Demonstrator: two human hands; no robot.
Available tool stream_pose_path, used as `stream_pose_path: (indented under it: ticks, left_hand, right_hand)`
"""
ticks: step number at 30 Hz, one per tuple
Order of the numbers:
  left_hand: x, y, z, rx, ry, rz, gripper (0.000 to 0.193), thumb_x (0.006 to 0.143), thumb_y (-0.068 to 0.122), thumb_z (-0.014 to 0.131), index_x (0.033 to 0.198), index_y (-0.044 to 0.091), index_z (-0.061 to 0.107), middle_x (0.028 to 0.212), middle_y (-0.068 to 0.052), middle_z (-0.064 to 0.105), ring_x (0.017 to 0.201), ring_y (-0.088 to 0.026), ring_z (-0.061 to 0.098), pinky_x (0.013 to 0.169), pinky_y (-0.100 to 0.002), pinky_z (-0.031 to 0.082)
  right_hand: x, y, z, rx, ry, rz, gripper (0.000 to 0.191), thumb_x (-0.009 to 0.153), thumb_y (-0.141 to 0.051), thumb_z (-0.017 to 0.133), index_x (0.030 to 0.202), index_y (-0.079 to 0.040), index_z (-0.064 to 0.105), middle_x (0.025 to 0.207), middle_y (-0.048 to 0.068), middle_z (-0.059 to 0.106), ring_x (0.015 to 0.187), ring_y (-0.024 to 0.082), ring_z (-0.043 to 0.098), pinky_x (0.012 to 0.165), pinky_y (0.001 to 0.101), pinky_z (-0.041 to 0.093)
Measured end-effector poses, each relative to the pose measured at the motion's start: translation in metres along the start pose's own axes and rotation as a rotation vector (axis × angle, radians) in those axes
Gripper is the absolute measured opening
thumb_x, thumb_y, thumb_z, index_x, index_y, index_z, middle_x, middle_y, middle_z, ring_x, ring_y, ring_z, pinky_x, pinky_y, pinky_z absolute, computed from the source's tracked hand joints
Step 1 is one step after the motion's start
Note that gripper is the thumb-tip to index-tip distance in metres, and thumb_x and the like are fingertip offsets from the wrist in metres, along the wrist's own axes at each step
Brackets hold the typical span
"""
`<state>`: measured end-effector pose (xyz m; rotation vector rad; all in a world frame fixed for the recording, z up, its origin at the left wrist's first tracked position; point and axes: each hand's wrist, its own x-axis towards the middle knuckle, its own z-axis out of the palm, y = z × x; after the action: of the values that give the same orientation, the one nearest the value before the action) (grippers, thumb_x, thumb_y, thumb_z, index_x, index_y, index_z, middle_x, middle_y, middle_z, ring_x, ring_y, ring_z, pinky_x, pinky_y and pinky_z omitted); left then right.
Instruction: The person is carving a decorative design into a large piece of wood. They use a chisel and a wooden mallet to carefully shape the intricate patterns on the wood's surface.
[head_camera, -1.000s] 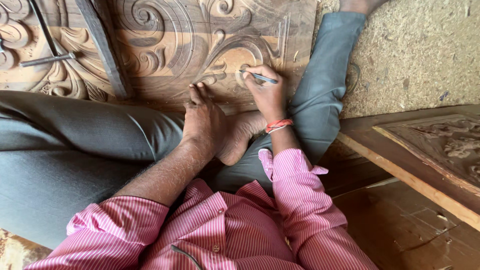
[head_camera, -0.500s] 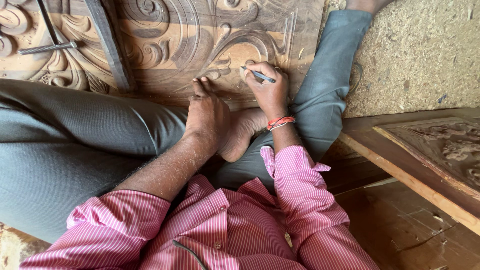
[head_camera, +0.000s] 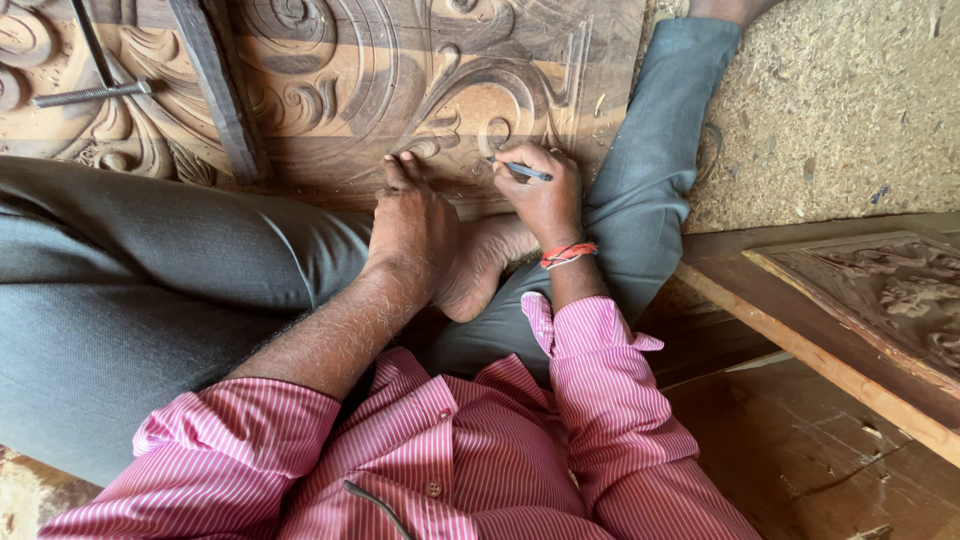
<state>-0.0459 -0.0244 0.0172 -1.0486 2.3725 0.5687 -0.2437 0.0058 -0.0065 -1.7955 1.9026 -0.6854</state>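
Since the earlier frame the right hand and its pencil had edged slightly left along the scrollwork, while the left hand stayed pressed in place. The carved wooden panel lay flat ahead of the person, across the legs in grey trousers. A second carved panel sat well apart at the right. A metal tool rested on the panel at far left. The left hand lay flat, fingers together, empty, bracing the wood. The right hand was closed around the pencil, its long axis pointing left, tip touching the carving between both hands.
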Motion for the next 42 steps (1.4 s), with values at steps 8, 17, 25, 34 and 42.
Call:
stream_pose_path:
  ticks: [8,17,25,34,42]
  left_hand:
    - [-0.002,0.0,-0.003,0.021,-0.019,0.012,0.046,0.099,0.031,0.056,0.13,-0.001,0.065,0.155,-0.035,0.036,0.139,-0.051,0.04,0.096,-0.043,0.054]
    - [-0.001,-0.001,-0.001,0.061,-0.031,0.034,0.047,0.099,0.032,0.057,0.13,-0.002,0.064,0.154,-0.035,0.036,0.139,-0.051,0.041,0.097,-0.044,0.054]
    - [-0.001,-0.001,-0.002,0.011,-0.018,0.015,0.048,0.099,0.032,0.055,0.13,-0.002,0.064,0.155,-0.035,0.036,0.139,-0.051,0.04,0.097,-0.045,0.053]
    - [-0.001,-0.001,-0.004,0.037,-0.019,0.023,0.044,0.099,0.03,0.056,0.129,0.0,0.066,0.154,-0.036,0.037,0.138,-0.052,0.042,0.1,-0.045,0.051]
    - [-0.002,-0.001,0.001,0.03,-0.005,0.011,0.041,0.101,0.028,0.054,0.126,-0.001,0.069,0.155,-0.037,0.037,0.138,-0.052,0.043,0.091,-0.041,0.056]
  right_hand:
    - [-0.005,0.008,-0.011,-0.068,-0.006,0.014,0.012,0.082,-0.004,0.079,0.09,-0.006,0.071,0.086,0.012,0.074,0.077,0.027,0.075,0.07,0.0358,0.058]
    - [-0.007,0.019,-0.019,-0.173,0.064,0.078,0.012,0.08,-0.005,0.081,0.086,-0.007,0.071,0.082,0.012,0.074,0.075,0.028,0.074,0.069,0.0372,0.058]
    - [-0.009,0.039,-0.018,-0.192,0.169,0.117,0.01,0.081,-0.006,0.08,0.088,-0.009,0.073,0.082,0.013,0.074,0.074,0.028,0.076,0.069,0.0368,0.059]
    - [0.005,0.038,-0.008,0.384,0.107,0.191,0.01,0.096,-0.006,0.076,0.104,-0.001,0.074,0.098,0.001,0.076,0.091,0.009,0.069,0.083,0.0283,0.056]
    - [0.033,0.014,0.01,0.069,-0.013,0.062,0.008,0.094,-0.011,0.073,0.096,-0.004,0.072,0.089,0.009,0.076,0.082,0.017,0.074,0.074,0.0314,0.057]
